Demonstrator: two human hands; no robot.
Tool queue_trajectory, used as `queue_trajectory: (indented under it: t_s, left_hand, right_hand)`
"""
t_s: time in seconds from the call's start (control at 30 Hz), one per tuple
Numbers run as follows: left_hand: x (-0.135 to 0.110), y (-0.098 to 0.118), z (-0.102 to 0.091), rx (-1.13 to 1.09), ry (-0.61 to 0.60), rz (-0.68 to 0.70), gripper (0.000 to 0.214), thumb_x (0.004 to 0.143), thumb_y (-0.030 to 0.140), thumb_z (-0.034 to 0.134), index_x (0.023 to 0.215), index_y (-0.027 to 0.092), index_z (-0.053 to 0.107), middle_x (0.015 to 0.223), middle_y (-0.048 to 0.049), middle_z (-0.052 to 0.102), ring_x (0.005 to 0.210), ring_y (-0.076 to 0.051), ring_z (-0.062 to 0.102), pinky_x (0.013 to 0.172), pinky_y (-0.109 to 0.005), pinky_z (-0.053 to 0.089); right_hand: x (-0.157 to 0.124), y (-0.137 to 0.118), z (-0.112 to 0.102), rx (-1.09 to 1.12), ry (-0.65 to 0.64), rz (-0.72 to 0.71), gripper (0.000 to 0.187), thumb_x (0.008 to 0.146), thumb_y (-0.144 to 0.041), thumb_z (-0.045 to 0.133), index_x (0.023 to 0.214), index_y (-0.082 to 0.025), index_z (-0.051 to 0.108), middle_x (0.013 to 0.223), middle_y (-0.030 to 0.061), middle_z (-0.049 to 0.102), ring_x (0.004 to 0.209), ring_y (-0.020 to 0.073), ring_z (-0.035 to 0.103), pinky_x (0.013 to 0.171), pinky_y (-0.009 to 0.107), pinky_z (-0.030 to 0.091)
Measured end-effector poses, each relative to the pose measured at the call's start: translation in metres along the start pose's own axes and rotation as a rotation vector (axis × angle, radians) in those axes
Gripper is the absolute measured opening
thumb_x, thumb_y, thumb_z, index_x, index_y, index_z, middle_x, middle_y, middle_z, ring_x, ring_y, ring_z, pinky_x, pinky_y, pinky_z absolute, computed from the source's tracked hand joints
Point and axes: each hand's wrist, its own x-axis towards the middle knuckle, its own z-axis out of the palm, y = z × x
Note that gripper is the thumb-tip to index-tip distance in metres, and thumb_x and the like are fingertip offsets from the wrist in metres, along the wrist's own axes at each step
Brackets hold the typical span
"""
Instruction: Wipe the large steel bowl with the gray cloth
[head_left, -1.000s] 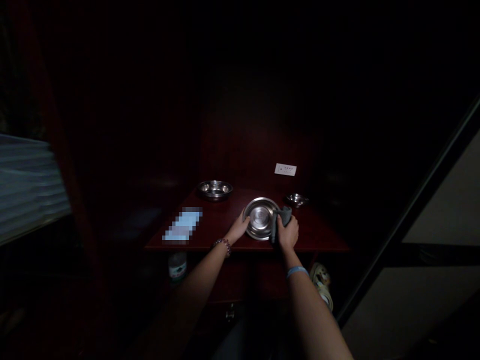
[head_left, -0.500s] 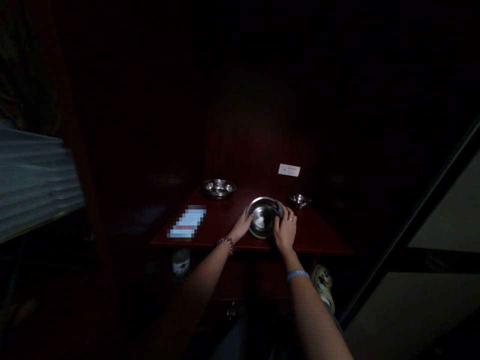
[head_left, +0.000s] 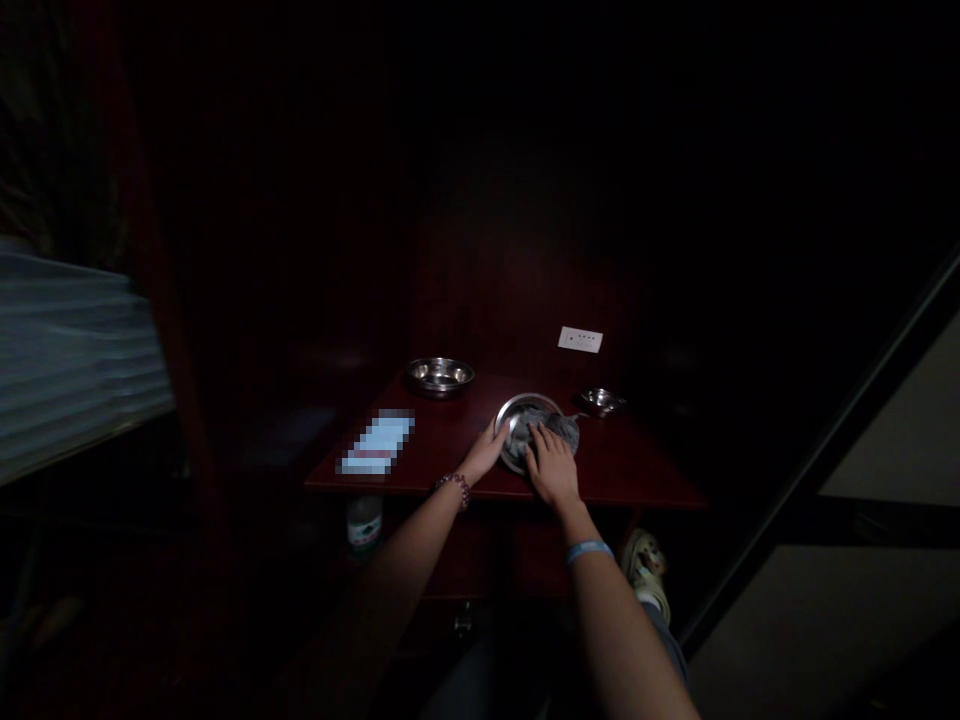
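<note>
A shiny metal bowl (head_left: 514, 411) is tilted toward me above the front of the dark red desk. My left hand (head_left: 484, 452) grips its left rim, thumb on the inside and fingers behind. A grey cloth (head_left: 564, 432) lies inside the bowl and hangs over its right rim. My right hand (head_left: 553, 468) presses that cloth against the bowl's inner surface, fingers spread over it. Part of the cloth is hidden under the palm.
On the dark red desk (head_left: 442, 440) stand a larger metal bowl (head_left: 440, 378) at back left and a small metal dish (head_left: 602, 402) at right. A pixelated bright rectangle (head_left: 379, 440) lies left. Below are a bottle (head_left: 364, 525) and a clog-shod foot (head_left: 645, 565). A socket (head_left: 580, 340) sits behind.
My right hand has moved from the bowl's right rim inward and left, over its inside. The grey cloth, bunched at the rim before, is now spread across the bowl's interior.
</note>
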Motion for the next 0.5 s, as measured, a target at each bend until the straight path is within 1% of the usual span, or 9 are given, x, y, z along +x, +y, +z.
queue_trajectory:
  t_s: [0.13, 0.2, 0.3, 0.4, 0.5]
  left_hand:
    - [0.0004, -0.0017, -0.0005, 0.014, 0.006, -0.014, 0.051, 0.090, 0.051, 0.048, 0.127, 0.018, 0.057, 0.128, -0.0118, 0.065, 0.122, -0.029, 0.058, 0.113, -0.045, 0.037]
    - [0.0005, -0.0014, -0.0008, 0.017, 0.014, -0.018, 0.051, 0.089, 0.052, 0.048, 0.126, 0.019, 0.059, 0.128, -0.0120, 0.065, 0.122, -0.030, 0.058, 0.112, -0.044, 0.037]
    - [0.0004, -0.0001, -0.0014, 0.011, 0.023, -0.029, 0.051, 0.088, 0.054, 0.048, 0.124, 0.020, 0.059, 0.128, -0.0118, 0.065, 0.123, -0.030, 0.057, 0.112, -0.044, 0.037]
    - [0.0004, 0.0006, -0.0018, 0.028, 0.018, -0.035, 0.053, 0.089, 0.055, 0.046, 0.125, 0.017, 0.059, 0.128, -0.0130, 0.065, 0.124, -0.031, 0.057, 0.112, -0.045, 0.036]
    - [0.0012, -0.0015, -0.0015, 0.029, 0.013, -0.039, 0.053, 0.090, 0.054, 0.045, 0.124, 0.016, 0.060, 0.126, -0.0143, 0.066, 0.123, -0.032, 0.057, 0.112, -0.045, 0.036]
  right_hand:
    - [-0.0002, 0.0025, -0.0003, -0.010, -0.017, -0.011, 0.056, 0.097, -0.032, 0.039, 0.148, -0.010, 0.036, 0.151, 0.0137, 0.042, 0.138, 0.0263, 0.037, 0.114, 0.042, 0.026]
    - [-0.0002, 0.0020, 0.0005, -0.009, -0.023, -0.003, 0.055, 0.096, -0.030, 0.040, 0.147, -0.009, 0.038, 0.150, 0.0141, 0.043, 0.138, 0.0263, 0.038, 0.114, 0.041, 0.026]
    - [-0.0002, -0.0002, 0.0013, -0.002, -0.037, 0.003, 0.052, 0.097, -0.030, 0.039, 0.145, -0.009, 0.042, 0.149, 0.0144, 0.045, 0.136, 0.0263, 0.040, 0.113, 0.042, 0.028]
    - [-0.0003, -0.0028, 0.0006, 0.009, -0.061, 0.003, 0.052, 0.099, -0.034, 0.037, 0.145, -0.010, 0.042, 0.148, 0.0143, 0.045, 0.136, 0.0271, 0.041, 0.113, 0.042, 0.028]
    - [-0.0005, -0.0053, -0.0020, 0.020, -0.083, -0.006, 0.052, 0.100, -0.036, 0.035, 0.147, -0.014, 0.041, 0.149, 0.0127, 0.045, 0.135, 0.0269, 0.043, 0.113, 0.042, 0.029]
